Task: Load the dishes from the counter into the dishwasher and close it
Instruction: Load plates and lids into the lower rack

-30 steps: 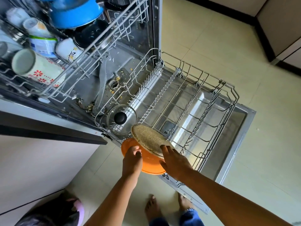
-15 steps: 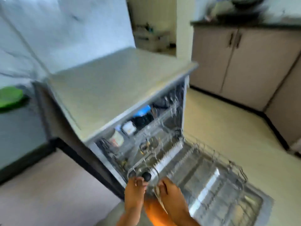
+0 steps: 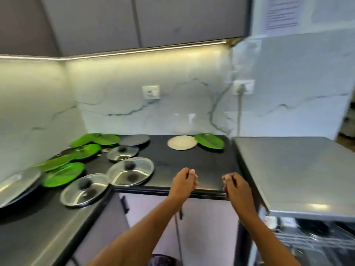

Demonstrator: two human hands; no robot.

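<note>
Both my hands hover above the front edge of the black counter, empty, with fingers loosely curled. My left hand is right of a large glass lid; my right hand is close to the dishwasher's grey top. On the counter lie two more glass lids, several green leaf-shaped plates, a dark round plate, a beige round plate and another green plate. The dishwasher's upper rack shows blurred at the lower right.
A steel plate lies at the counter's far left. Wall cabinets hang overhead and a marble backsplash with a socket is behind. Lower cabinet doors stand below the counter edge.
My view has swung up from the dishwasher's lower rack to the counter. The orange plate and the beige plate are no longer in my hands, which have risen to counter height.
</note>
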